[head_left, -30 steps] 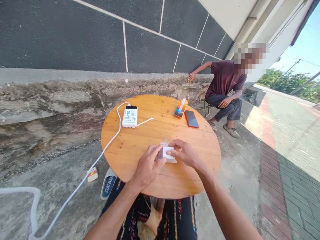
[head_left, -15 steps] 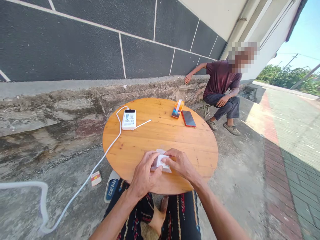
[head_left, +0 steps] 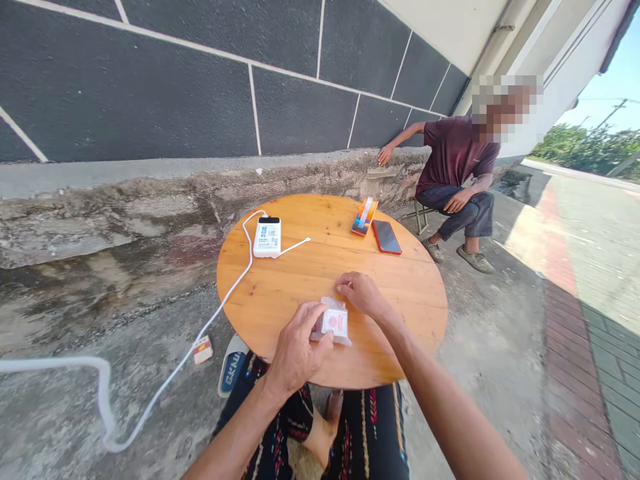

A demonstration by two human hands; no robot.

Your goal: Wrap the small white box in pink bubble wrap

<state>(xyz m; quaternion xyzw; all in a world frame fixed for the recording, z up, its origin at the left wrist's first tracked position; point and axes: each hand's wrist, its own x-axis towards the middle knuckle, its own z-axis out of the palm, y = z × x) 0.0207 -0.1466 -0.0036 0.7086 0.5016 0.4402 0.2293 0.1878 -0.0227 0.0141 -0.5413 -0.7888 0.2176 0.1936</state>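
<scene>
A small white box with a red mark [head_left: 335, 322] lies in clear wrapping on the round wooden table [head_left: 280, 287], near its front edge. My left hand [head_left: 301, 343] grips the left side of this packet between thumb and fingers. Just beyond the packet's upper right is my right hand [head_left: 361, 292], off the packet, with its fingers curled together over the tabletop. Whether anything small is between those fingers is hidden.
A white power bank [head_left: 267, 239] with cables lies at the table's back left. An orange tape dispenser [head_left: 365, 217] and a red-edged phone [head_left: 387, 237] are at the back right. A person [head_left: 457, 160] sits beyond, by the wall.
My right hand has let go of the packet and moved up and away from it, uncovering the red mark. My left hand still holds the packet. The view has shifted slightly.
</scene>
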